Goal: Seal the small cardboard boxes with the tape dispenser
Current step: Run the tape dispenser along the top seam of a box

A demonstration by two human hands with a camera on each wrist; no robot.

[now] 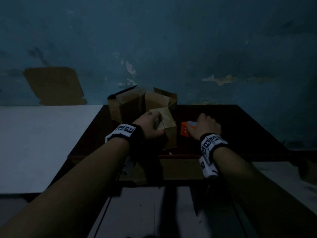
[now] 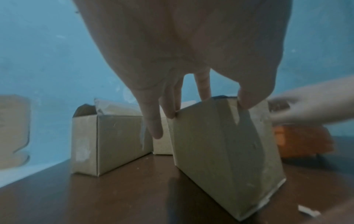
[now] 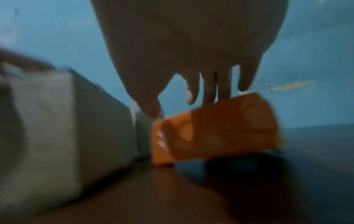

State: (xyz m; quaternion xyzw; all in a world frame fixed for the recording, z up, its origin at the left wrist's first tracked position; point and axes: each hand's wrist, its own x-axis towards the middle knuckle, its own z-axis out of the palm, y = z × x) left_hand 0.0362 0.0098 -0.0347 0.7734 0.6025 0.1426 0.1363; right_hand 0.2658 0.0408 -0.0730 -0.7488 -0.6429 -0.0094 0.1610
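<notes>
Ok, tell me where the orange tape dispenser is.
In the head view the orange tape dispenser sits on the dark table, just right of the nearest small cardboard box, under the right hand.

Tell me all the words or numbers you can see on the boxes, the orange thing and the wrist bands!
No words or numbers can be read anywhere.
Orange tape dispenser: small white marks on its end, too blurred to read.
Wrist bands: black-and-white square code patterns only, no letters.
Cardboard boxes: plain brown, no print visible.
</notes>
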